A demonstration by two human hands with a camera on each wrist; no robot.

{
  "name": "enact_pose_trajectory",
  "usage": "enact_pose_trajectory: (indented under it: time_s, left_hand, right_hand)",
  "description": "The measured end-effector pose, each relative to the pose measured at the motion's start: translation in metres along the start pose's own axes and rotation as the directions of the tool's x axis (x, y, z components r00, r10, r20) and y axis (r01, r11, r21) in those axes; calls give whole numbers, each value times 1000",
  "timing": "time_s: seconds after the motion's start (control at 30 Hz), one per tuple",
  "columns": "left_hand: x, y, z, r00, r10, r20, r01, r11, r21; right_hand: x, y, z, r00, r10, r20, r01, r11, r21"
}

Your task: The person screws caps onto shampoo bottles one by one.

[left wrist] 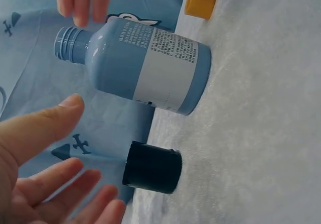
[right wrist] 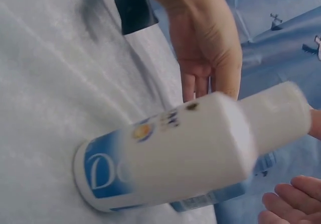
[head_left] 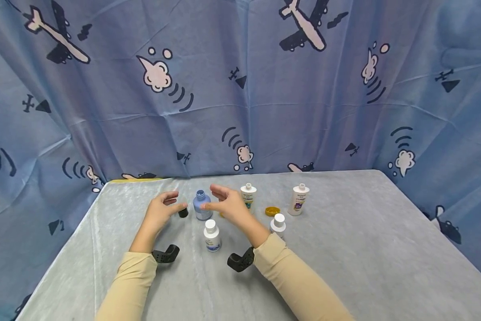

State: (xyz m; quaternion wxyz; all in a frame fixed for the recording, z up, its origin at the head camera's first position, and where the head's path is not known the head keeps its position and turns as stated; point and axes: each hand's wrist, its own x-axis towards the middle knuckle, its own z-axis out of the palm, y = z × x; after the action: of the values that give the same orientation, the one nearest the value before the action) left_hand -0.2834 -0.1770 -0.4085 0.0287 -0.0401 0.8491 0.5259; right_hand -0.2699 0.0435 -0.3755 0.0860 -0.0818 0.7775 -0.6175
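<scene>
A blue bottle [head_left: 202, 209] with no cap on its threaded neck stands upright between my two hands. My left hand [head_left: 159, 215] is beside it on the left, fingers relaxed and holding nothing. Close by that hand's fingertips, a black cap [left wrist: 152, 167] sits on the table. On the bottle's other side hovers my right hand [head_left: 234, 207], its fingers extended and thumb overlapping the bottle's edge in the head view. In the left wrist view the right fingers [left wrist: 85, 0] look apart from the bottle. A white capped bottle [right wrist: 185, 148] stands nearer to me.
Two uncapped white bottles, one behind my right hand [head_left: 248, 191] and one farther right [head_left: 299, 200], stand toward the back. A yellow cap [head_left: 272, 211] lies between them; another yellow cap [left wrist: 200, 0] is partly hidden. Another white capped bottle [head_left: 278, 224] stands beside my right forearm.
</scene>
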Motion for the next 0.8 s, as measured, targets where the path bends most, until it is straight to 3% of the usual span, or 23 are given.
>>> enact_pose_trajectory:
  time_s: [0.27, 0.53, 0.8]
  left_hand:
    - [1, -3, 4, 999, -53, 7, 53, 999, 8]
    - [1, -6, 9, 999, -39, -7, 39, 999, -10]
    - [2, -9, 12, 997, -19, -77, 18, 1000, -11]
  right_hand:
    - [12, 17, 7, 999, 44, -3, -44, 999, 1]
    - [20, 28, 17, 1000, 29, -2, -29, 999, 21]
    - [23, 32, 23, 1000, 30, 5, -30, 998, 62]
